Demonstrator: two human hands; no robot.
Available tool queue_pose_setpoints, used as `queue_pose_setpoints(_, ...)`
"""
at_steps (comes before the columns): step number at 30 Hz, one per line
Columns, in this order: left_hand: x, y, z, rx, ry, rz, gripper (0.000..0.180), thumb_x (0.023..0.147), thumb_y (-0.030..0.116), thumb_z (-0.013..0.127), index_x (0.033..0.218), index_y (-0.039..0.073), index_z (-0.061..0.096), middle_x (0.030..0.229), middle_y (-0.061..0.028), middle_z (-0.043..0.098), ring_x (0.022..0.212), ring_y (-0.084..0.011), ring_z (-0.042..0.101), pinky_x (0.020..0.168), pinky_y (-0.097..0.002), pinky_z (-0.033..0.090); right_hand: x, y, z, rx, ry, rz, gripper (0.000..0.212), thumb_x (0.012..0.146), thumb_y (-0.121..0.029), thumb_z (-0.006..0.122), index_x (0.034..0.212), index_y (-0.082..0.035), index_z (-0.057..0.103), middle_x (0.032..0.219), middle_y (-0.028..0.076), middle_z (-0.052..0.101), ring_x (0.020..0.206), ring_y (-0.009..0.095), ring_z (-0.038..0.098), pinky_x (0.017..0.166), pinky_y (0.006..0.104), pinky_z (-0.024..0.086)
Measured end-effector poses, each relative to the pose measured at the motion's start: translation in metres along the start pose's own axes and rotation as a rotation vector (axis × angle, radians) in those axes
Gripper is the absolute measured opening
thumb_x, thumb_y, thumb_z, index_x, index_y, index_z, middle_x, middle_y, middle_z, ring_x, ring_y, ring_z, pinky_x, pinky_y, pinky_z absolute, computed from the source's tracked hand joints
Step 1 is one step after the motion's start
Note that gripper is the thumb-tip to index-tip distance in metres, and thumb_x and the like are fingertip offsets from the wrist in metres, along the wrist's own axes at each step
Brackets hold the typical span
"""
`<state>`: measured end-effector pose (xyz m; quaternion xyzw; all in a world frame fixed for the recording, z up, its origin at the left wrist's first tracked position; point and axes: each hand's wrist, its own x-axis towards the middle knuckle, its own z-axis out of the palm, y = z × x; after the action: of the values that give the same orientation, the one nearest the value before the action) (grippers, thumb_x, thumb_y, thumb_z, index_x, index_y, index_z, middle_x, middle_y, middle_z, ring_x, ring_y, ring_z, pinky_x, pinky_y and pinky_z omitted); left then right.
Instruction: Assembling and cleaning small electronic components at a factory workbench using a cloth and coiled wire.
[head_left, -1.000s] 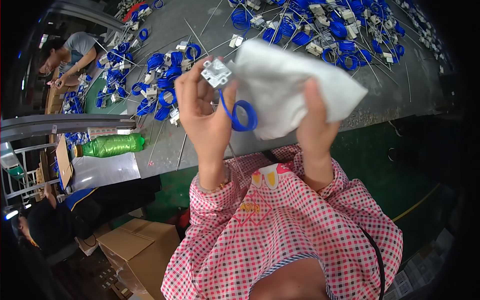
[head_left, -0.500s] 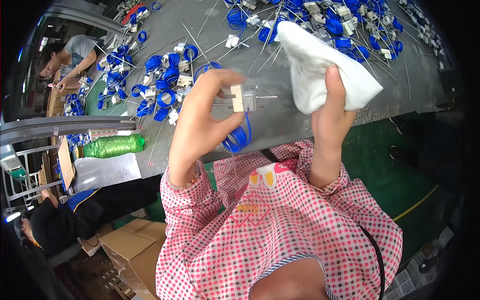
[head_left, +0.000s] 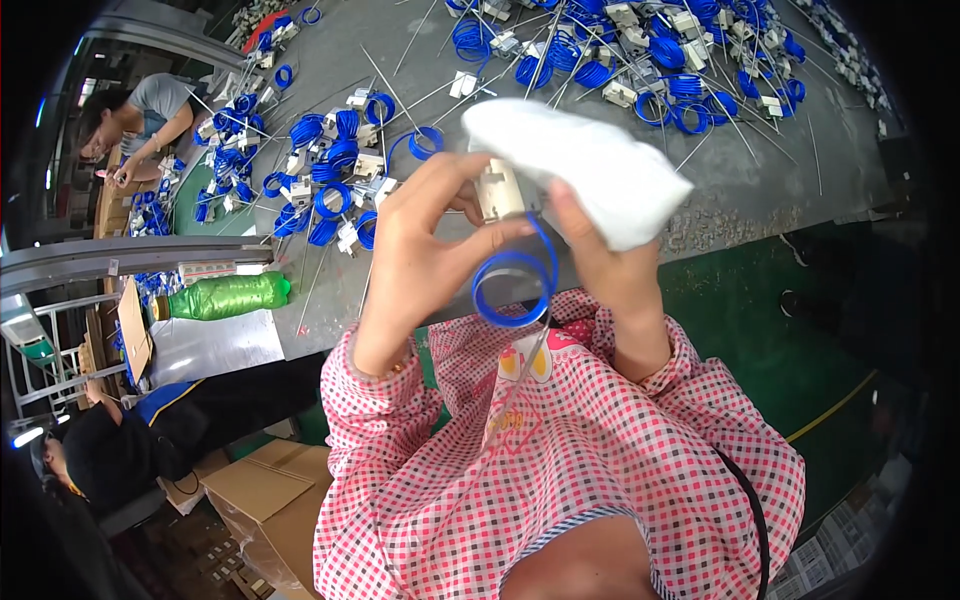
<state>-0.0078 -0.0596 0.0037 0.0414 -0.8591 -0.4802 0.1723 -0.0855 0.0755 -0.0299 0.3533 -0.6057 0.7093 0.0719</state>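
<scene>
Between the thumb and fingers of my left hand (head_left: 420, 235) is a small cream thermostat (head_left: 500, 190). A blue coil (head_left: 512, 290) of thin tube hangs below it, with a grey end trailing down in front of my checked smock. My right hand (head_left: 612, 255) is closed on a folded white cloth (head_left: 590, 165), thumb on the near side and fingers hidden behind. The cloth's left part reaches over the top of the thermostat, close to my left fingertips; whether it touches is blurred. The thermostat's far side is hidden.
Similar thermostats with blue coils and straight thin ends lie in a heap (head_left: 690, 60) at the far right and another pile (head_left: 330, 170) at left. A green bottle (head_left: 228, 296) lies near the grey table's (head_left: 420, 70) left end. Two other people are at left; a cardboard box (head_left: 265, 485) stands below.
My right hand has brought the cloth left and down to the thermostat. The thermostat has turned in my left hand, and its blue coil now hangs open toward me.
</scene>
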Motion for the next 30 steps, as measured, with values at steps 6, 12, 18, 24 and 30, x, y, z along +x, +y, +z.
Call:
queue_pose_setpoints(6, -0.002, -0.01, 0.007, 0.124, 0.244, 0.136, 0.035, 0.054, 0.001, 0.068, 0.086, -0.003, 0.054, 0.075, -0.0093, 0.054, 0.061, -0.0161, 0.053, 0.055, -0.0241, 0.043, -0.001, -0.001, -0.001, 0.061, -0.196, -0.058, 0.025, 0.068, -0.001, 0.06, 0.092, 0.002, 0.056, 0.097, 0.012, 0.055, 0.091, 0.025, 0.052, 0.082, 0.0327, 0.037)
queue_pose_setpoints(12, 0.008, -0.013, 0.0, 0.121, 0.296, 0.192, 0.039, 0.055, -0.004, 0.064, 0.093, -0.001, 0.055, 0.081, -0.0099, 0.055, 0.065, -0.0171, 0.054, 0.058, -0.0245, 0.044, -0.015, -0.001, 0.006, 0.177, -0.049, 0.009, 0.037, 0.072, -0.003, 0.053, 0.107, 0.003, 0.045, 0.104, 0.014, 0.051, 0.097, 0.023, 0.049, 0.085, 0.0323, 0.036)
queue_pose_setpoints(18, 0.005, 0.012, 0.005, -0.035, 0.196, 0.042, 0.041, 0.06, -0.011, 0.061, 0.099, -0.005, 0.05, 0.09, -0.0092, 0.055, 0.08, -0.0147, 0.056, 0.069, -0.0227, 0.045, 0.012, -0.011, -0.011, 0.672, 0.385, 0.467, 0.035, 0.081, -0.017, 0.044, 0.11, 0.004, 0.042, 0.104, 0.013, 0.05, 0.094, 0.021, 0.051, 0.082, 0.0326, 0.041)
queue_pose_setpoints(24, 0.0, 0.009, 0.016, -0.03, 0.322, 0.096, 0.044, 0.054, 0.001, 0.071, 0.093, -0.003, 0.053, 0.083, -0.0088, 0.057, 0.067, -0.0142, 0.057, 0.061, -0.023, 0.047, 0.008, -0.003, 0.001, -0.025, 0.069, -0.259, 0.031, 0.068, -0.008, 0.063, 0.097, -0.001, 0.055, 0.098, 0.011, 0.056, 0.088, 0.024, 0.055, 0.08, 0.0328, 0.04)
queue_pose_setpoints(30, -0.001, -0.002, 0.02, -0.024, 0.413, 0.167, 0.045, 0.053, 0.001, 0.071, 0.094, -0.004, 0.053, 0.079, -0.0096, 0.058, 0.066, -0.0138, 0.058, 0.061, -0.0224, 0.047, 0.001, -0.001, -0.001, -0.202, -0.135, -0.325, 0.025, 0.066, -0.002, 0.058, 0.09, 0.002, 0.057, 0.096, 0.013, 0.057, 0.095, 0.029, 0.051, 0.09, 0.0394, 0.031)
